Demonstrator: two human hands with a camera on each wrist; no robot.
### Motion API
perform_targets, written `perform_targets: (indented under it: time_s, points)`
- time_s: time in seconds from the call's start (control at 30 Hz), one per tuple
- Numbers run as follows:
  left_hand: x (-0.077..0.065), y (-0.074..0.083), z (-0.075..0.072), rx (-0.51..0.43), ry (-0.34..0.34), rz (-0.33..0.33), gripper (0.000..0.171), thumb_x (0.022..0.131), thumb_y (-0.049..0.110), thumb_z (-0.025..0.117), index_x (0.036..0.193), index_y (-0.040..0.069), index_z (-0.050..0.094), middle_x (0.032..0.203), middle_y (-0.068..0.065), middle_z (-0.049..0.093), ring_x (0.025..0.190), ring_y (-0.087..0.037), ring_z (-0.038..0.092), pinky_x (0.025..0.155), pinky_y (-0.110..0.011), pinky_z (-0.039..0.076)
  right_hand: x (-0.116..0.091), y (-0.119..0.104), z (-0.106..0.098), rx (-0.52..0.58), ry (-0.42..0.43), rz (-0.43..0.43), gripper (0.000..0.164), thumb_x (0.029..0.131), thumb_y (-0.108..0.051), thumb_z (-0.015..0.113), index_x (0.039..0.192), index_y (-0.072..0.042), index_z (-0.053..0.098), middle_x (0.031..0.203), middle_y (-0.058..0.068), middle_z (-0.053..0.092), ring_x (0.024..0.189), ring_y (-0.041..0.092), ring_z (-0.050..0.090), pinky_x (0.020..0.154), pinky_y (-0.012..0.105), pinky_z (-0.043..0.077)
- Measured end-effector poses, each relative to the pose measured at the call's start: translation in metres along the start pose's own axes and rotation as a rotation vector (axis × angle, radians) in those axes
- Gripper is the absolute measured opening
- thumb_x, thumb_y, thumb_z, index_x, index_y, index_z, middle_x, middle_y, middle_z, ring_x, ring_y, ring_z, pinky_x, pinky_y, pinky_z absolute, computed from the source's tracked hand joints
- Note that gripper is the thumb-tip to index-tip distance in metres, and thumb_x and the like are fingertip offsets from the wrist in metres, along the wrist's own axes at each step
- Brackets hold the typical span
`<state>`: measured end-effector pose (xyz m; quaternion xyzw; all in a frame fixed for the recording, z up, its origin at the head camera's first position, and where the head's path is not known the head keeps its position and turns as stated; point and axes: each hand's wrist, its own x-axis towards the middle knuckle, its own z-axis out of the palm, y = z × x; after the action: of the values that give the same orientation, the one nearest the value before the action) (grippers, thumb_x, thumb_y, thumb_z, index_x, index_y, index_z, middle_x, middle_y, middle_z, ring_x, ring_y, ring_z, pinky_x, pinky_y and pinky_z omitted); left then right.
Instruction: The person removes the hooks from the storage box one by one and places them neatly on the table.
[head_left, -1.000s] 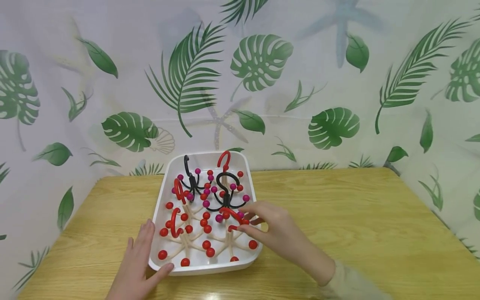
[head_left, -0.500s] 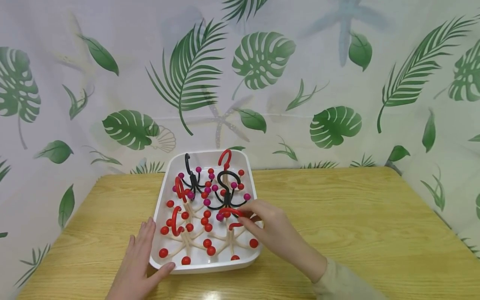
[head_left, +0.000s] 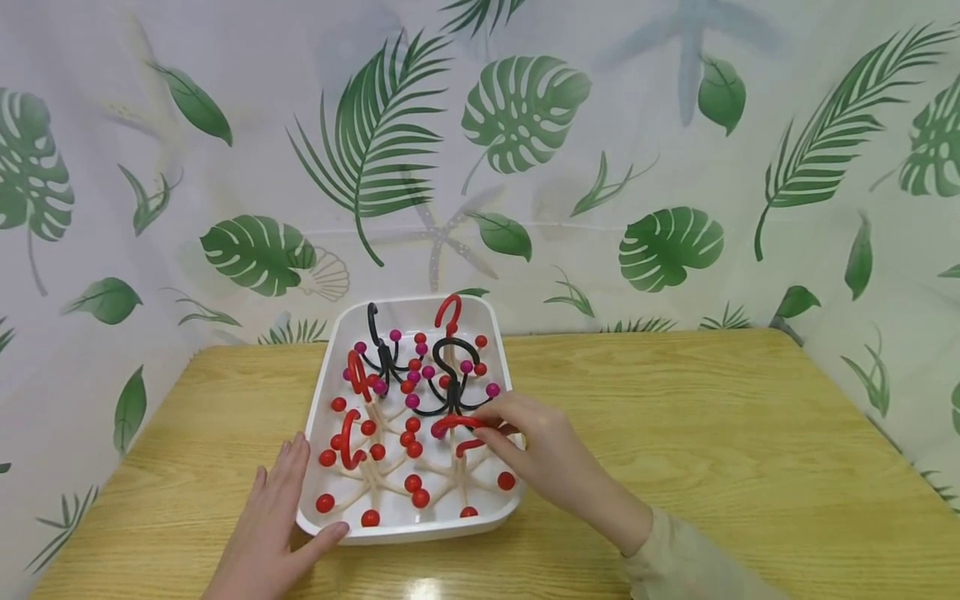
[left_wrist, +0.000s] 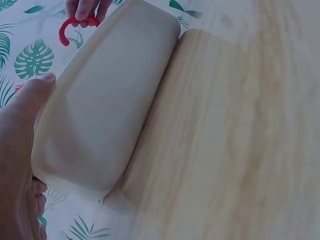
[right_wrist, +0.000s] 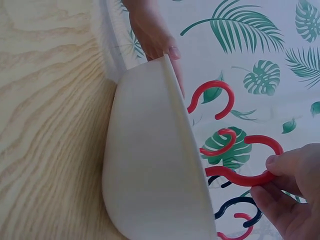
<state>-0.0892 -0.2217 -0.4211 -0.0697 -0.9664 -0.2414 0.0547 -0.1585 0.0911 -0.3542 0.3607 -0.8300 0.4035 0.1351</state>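
A white tray holds several head massagers with hooked handles and ball-tipped legs. My right hand pinches the red hooked handle of the front-right massager between thumb and fingers. That massager's beige legs are spread inside the tray. In the right wrist view, the thumb and fingers grip the far bend of the same red hook. My left hand rests at the tray's front-left corner, fingers straight along the outer side and thumb on the front rim. In the left wrist view, its thumb touches the rim.
Beside the held piece stand another red-handled massager at front left and a black one just behind. More red and black ones stand toward the back. The wooden table extends to the right. A leaf-print cloth hangs behind.
My right hand has closed its thumb and fingers on the red hook and turned it slightly, so the bend lies flatter toward the hand. The left hand and tray keep their places.
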Motion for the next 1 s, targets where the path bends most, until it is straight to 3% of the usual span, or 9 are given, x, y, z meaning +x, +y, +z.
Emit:
perform_targets:
  time_s: [0.2, 0.53, 0.73, 1.0]
  points:
    - [0.0, 0.001, -0.002, 0.009, -0.018, -0.019, 0.105, 0.081, 0.063, 0.061, 0.153, 0.006, 0.011, 0.157, -0.017, 0.016, 0.141, -0.038, 0.016, 0.112, -0.061, 0.009, 0.004, -0.01, -0.008, -0.017, 0.039, -0.048, 0.016, 0.082, -0.003, 0.074, 0.098, -0.007, 0.07, 0.089, -0.003, 0.066, 0.079, 0.005, 0.062, 0.071, 0.018, 0.054]
    - [-0.001, 0.002, -0.001, -0.066, -0.056, -0.045, 0.104, 0.083, 0.06, 0.062, 0.154, 0.01, 0.006, 0.158, -0.016, 0.011, 0.143, -0.036, 0.006, 0.113, -0.058, 0.01, 0.012, -0.02, -0.035, -0.035, 0.145, -0.136, 0.019, 0.08, 0.0, 0.075, 0.098, -0.004, 0.07, 0.089, -0.001, 0.068, 0.08, 0.009, 0.064, 0.072, 0.021, 0.056]
    - [0.0, 0.002, -0.002, -0.09, -0.062, -0.058, 0.103, 0.083, 0.059, 0.062, 0.155, 0.011, 0.006, 0.159, -0.014, 0.009, 0.144, -0.035, 0.004, 0.111, -0.061, 0.014, 0.016, -0.016, -0.065, -0.066, 0.216, -0.161, 0.023, 0.077, 0.008, 0.074, 0.097, -0.003, 0.07, 0.089, -0.001, 0.068, 0.077, 0.009, 0.064, 0.072, 0.018, 0.055]
    - [-0.001, 0.002, -0.003, -0.085, -0.063, -0.066, 0.103, 0.083, 0.061, 0.061, 0.155, 0.013, 0.005, 0.159, -0.014, 0.008, 0.144, -0.035, 0.005, 0.111, -0.061, 0.014, 0.024, 0.005, -0.101, -0.086, 0.297, -0.123, 0.023, 0.074, 0.014, 0.073, 0.095, 0.004, 0.069, 0.086, 0.004, 0.067, 0.076, 0.006, 0.062, 0.072, 0.014, 0.053]
